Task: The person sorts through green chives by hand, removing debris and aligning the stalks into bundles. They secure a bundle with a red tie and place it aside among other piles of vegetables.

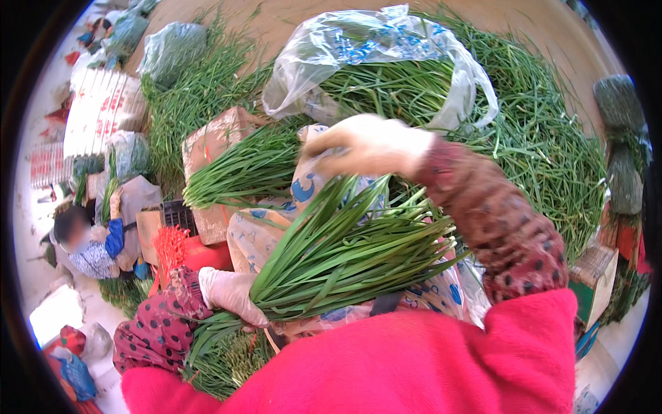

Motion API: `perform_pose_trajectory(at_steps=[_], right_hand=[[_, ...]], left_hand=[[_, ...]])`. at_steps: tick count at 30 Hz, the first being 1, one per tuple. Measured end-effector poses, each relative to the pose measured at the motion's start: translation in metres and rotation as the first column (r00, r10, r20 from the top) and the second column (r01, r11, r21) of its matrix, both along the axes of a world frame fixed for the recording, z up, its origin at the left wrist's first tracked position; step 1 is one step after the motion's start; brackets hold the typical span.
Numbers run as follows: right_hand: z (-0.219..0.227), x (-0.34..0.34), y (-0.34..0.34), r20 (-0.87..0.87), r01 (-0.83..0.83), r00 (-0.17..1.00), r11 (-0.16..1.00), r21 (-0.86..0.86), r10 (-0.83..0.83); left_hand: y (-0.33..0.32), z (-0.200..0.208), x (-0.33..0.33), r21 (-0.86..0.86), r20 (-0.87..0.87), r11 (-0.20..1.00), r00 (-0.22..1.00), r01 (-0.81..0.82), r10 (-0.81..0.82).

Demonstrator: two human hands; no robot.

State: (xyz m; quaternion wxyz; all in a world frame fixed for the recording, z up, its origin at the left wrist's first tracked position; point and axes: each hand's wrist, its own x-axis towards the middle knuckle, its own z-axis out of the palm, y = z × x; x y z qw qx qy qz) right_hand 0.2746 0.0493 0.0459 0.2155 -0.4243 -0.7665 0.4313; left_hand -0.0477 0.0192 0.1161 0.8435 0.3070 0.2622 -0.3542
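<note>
Garlic chives, by the look of the flat leaves, lie in one loose bunch (352, 255) across the person's lap, over the patterned apron (255, 241), pale stem ends to the right and leaves fanned to the left. The gloved left hand (234, 295) is closed on its leafy left side. The gloved right hand (365, 146), blurred, hangs just beyond the bunch with fingers partly curled; I cannot tell whether it holds anything.

The bunch should be light and limp, perhaps a little slick, and the leaves would crease or bruise if squeezed. The firmer part near the pale ends looks the best place to take hold, with the leaves supported loosely.

Counted nearby: one smaller bunch (245, 165) on one cardboard box (219, 127), one bundle (238, 359) below the left forearm, one open clear plastic bag (296, 83) with chives inside, one cluster of red-orange ties (170, 250), and one co-worker (96, 257) at the left. Stalks in the right-hand heap (552, 152) are too many to count.
</note>
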Motion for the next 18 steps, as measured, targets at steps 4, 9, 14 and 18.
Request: perform_pose_trajectory(at_steps=[4,9,14,18], right_hand=[[0.008,-0.052,-0.001,0.011,-0.333,0.939,0.917,-0.218,0.343],[0.006,-0.004,-0.011,0.247,-0.195,0.931,0.939,-0.284,0.268],[-0.019,0.092,-0.047,0.002,-0.066,0.997,0.802,-0.594,0.083],[-0.006,0.132,-0.058,-0.384,-0.22,0.913,0.628,-0.747,-0.136]], left_hand=[[0.005,0.013,0.008,0.255,-0.012,0.956,0.989,0.143,-0.144],[0.004,0.013,-0.014,0.666,0.103,0.742,0.976,0.077,-0.194],[0.011,0.013,-0.01,0.598,-0.173,0.794,0.985,0.111,-0.007],[0.015,-0.01,-0.026,0.732,0.001,0.681,1.0,0.01,-0.016]])
